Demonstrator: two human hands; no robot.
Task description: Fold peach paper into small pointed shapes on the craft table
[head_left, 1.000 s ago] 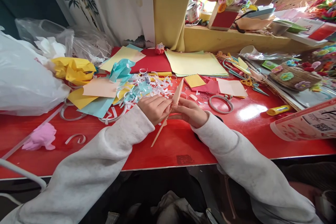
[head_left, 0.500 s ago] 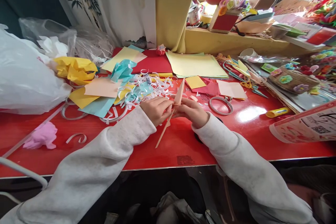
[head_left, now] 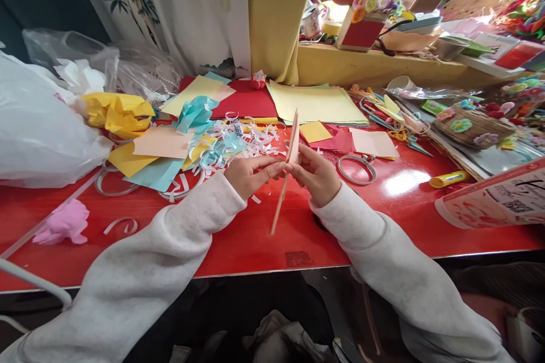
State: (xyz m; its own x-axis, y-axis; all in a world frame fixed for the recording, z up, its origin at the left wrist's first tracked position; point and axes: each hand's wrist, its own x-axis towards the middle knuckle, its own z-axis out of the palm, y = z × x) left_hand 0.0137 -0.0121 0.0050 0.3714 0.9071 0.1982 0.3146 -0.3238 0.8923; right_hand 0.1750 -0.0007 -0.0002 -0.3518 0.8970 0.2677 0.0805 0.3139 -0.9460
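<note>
A folded, pale pink paper piece (head_left: 293, 139) stands nearly upright between my two hands, with a thin strip (head_left: 279, 207) of the same colour slanting down toward me below the fingers. My left hand (head_left: 254, 176) pinches it from the left, thumb on the near side. From the right, my right hand (head_left: 315, 174) grips it too, and the two thumbs meet at its lower end. The far fingertips are partly hidden behind the paper.
White paper curls (head_left: 259, 139), coloured sheets (head_left: 164, 143) and a metal hoop (head_left: 356, 170) lie on the red table (head_left: 251, 249). At left are a plastic bag (head_left: 46, 125) and pink crumpled paper (head_left: 63, 222); a printed cup (head_left: 489, 201) lies at right.
The folded paper has turned more edge-on, and its lower strip has swung right to hang steeper. My left thumb has stretched out toward the right thumb. The whole view has shifted slightly.
</note>
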